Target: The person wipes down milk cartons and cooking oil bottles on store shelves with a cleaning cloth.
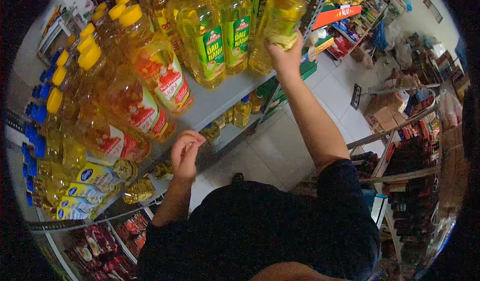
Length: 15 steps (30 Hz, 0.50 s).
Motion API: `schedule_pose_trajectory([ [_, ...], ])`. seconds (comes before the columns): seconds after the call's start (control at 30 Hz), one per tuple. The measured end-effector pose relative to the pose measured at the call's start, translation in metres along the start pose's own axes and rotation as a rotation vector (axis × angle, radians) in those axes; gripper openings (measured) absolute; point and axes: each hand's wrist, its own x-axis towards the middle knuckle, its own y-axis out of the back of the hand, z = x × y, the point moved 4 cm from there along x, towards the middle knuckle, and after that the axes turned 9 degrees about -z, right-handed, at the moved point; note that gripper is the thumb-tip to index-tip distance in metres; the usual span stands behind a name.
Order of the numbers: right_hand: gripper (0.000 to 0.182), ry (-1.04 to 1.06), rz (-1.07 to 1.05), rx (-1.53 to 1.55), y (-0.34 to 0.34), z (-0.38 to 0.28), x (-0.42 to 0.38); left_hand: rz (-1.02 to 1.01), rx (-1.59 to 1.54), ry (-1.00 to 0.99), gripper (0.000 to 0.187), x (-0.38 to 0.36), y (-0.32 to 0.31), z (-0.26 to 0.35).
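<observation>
Above a grey shelf (220, 98) packed with cooking-oil bottles, the right hand (286, 56) grips a yellow oil bottle (280, 16) from below, fingers wrapped around its base. Lower down, the left hand (185, 153) hovers near the shelf edge, fingers loosely curled, holding nothing.

Two hands (185, 153), many oil bottles (202, 36)

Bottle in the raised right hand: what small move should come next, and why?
Probably lower the bottle onto the shelf beside the green-labelled bottles. The right hand grips it from below with a cloth, tilted at the shelf's end; the left hand hangs free by the shelf edge.
</observation>
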Motion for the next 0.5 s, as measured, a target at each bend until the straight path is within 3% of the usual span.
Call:
schedule_pose_trajectory([
  [0.3, 0.080, 0.146, 0.181, -0.484, -0.033, 0.008, -0.008, -0.188, 0.087, 0.151, 0.003, 0.019, -0.033, -0.038],
  [0.5, 0.066, 0.163, -0.058, -0.435, -0.018, 0.027, -0.024, -0.347, 0.048, 0.317, 0.004, 0.035, -0.076, -0.064],
])
